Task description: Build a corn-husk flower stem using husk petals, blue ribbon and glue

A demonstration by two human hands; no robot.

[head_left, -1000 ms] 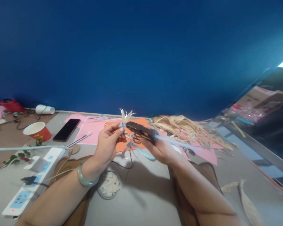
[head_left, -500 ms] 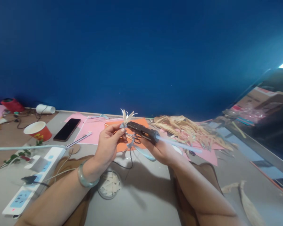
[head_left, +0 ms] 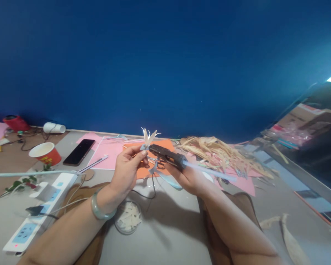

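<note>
A small dish (head_left: 127, 217) of pale scraps sits nearest on the tabletop (head_left: 168, 228). Above it, the left hand (head_left: 127, 170) pinches a little straw flower (head_left: 149, 137), while the right hand (head_left: 190, 177) grips a glue gun (head_left: 167, 156), nozzle touching the flower's base. Beyond lies orange paper (head_left: 143, 171).

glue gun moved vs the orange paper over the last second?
No. The glue gun keeps its place over the orange paper, nozzle at the small flower; only the camera drifted.

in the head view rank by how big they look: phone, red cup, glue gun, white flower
1. glue gun
2. phone and red cup, too alike to split; both lie farther from the camera
3. white flower
</note>
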